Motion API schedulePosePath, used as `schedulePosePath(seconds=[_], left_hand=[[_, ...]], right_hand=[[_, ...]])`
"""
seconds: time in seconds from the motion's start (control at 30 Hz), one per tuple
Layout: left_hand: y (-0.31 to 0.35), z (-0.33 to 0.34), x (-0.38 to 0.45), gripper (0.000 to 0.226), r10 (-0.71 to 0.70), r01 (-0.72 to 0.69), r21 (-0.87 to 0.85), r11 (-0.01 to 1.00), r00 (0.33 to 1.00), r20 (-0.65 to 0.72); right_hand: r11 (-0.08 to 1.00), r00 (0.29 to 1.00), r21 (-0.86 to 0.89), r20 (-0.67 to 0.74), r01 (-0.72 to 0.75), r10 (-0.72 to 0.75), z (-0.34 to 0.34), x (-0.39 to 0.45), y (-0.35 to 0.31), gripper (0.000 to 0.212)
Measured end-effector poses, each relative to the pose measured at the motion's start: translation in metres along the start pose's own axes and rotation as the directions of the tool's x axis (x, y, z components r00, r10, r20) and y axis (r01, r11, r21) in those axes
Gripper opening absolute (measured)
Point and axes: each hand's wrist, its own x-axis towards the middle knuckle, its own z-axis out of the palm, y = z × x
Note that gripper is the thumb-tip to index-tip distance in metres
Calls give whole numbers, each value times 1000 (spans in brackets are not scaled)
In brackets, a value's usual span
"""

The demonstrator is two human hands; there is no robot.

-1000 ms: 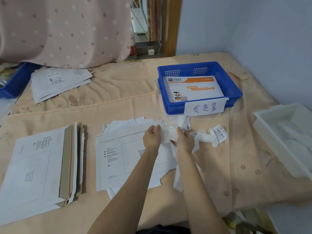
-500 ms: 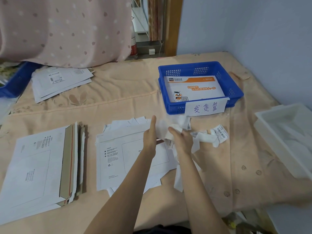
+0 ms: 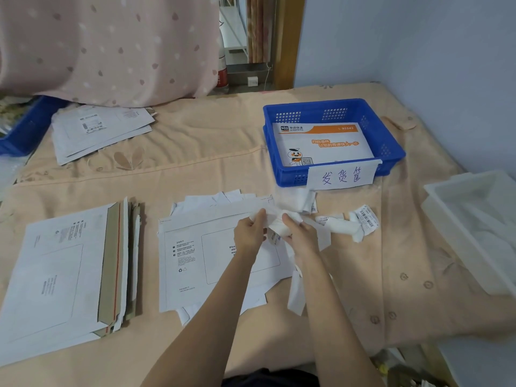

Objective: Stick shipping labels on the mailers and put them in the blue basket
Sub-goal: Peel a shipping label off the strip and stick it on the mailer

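**Both hands working a label loose above the centre mailer; one mailer binned so far**

Both hands meet just over the far edge of the centre mailer. The left hand (image 3: 249, 233) pinches one end of a crumpled white label strip (image 3: 275, 222) between thumb and fingers; the right hand (image 3: 300, 236) grips the other end, fingers curled round the paper. The hands sit close together, joined by the strip, which appears to be a shipping label being separated from its backing; whether the adhesive face is already exposed cannot be told.

Directly beneath them lies a flat white cardboard mailer with a printed address frame (image 3: 212, 261), topmost on a loose heap of similar white sheets. Its frame looks unlabelled. A long white backing strip (image 3: 296, 291) trails off its right edge toward the viewer.

To the left rests a stack of white-faced, brown-edged cardboard mailers (image 3: 64, 277), apparently still awaiting labels. To the right of the hands lies a cluster of crumpled white label scraps with barcodes (image 3: 360, 223).

Farther off stands the blue perforated plastic basket with a handwritten paper tag (image 3: 391, 143), holding one white-and-orange courier mailer (image 3: 324, 143). At far left sits a second pile of white mailers (image 3: 103, 129), at least the top one bearing a barcode label.

Judged from this layout, the task is at an early stage: one item delivered, one in progress, a stack remaining.
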Motion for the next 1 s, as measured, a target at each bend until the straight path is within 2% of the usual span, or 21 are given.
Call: schedulePosePath(seconds=[0.03,0.2,0.33,0.4,0.47,0.53,0.57,0.67,0.73,0.87,1.0], left_hand=[[1,-1,0,28,-13,13,-21,1000,1000,0],[6,-4,-1,23,-102,107,-147,983,994,39],[7,1,-1,26,-49,51,-95,994,999,19],[7,2,-2,28,-8,9,-48,999,1000,23],[7,3,-5,24,13,-12,-19,1000,998,59],[12,5,-10,13,-17,19,-26,999,997,79],[15,5,-12,10,-59,63,-44,997,995,80],[25,6,-14,13,-181,188,-102,977,981,72],[25,5,-9,22,-170,172,-60,983,985,39],[21,6,-3,14,-62,62,-8,998,998,-27],[21,0,1,22,-122,120,-42,992,992,-38]], right_hand=[[1000,1000,24,19,-7,7,-1,1,0,5],[976,989,197,135,-91,65,-11,4,-2,26],[920,979,354,166,-171,118,-17,3,-3,24],[890,974,405,169,-209,152,-18,5,-7,36],[945,988,288,67,-153,139,-17,8,-12,35],[999,996,33,-83,-31,33,-13,9,-13,24],[996,991,-78,-127,40,-50,-11,8,-13,25],[962,973,-218,-121,165,-194,-7,5,-10,26],[950,970,-244,-92,197,-225,-6,3,-12,27],[962,980,-214,-73,168,-187,-2,2,-12,15],[998,993,-22,-102,66,-68,-2,4,-13,11]])
